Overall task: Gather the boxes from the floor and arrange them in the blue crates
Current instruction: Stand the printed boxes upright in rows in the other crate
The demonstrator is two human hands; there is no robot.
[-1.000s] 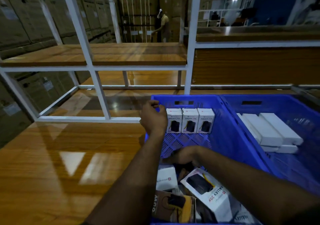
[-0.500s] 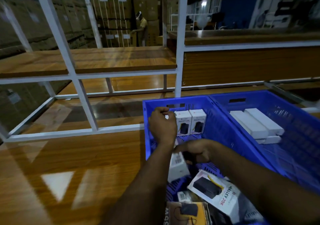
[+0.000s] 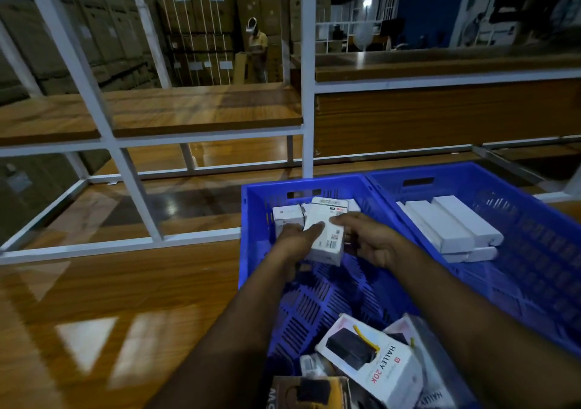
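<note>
Inside left crate (image 3: 251,220): both hands, left hand (image 3: 297,240), right hand (image 3: 367,238), clasp white box (image 3: 327,235); right crate (image 3: 534,251) holds long boxes (image 3: 452,226).

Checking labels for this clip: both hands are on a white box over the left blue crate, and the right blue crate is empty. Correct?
Not quite. The right blue crate is not empty: the head view shows long white boxes lying in it. The rest holds: the left hand and right hand are both on a white box over the left blue crate.
</note>
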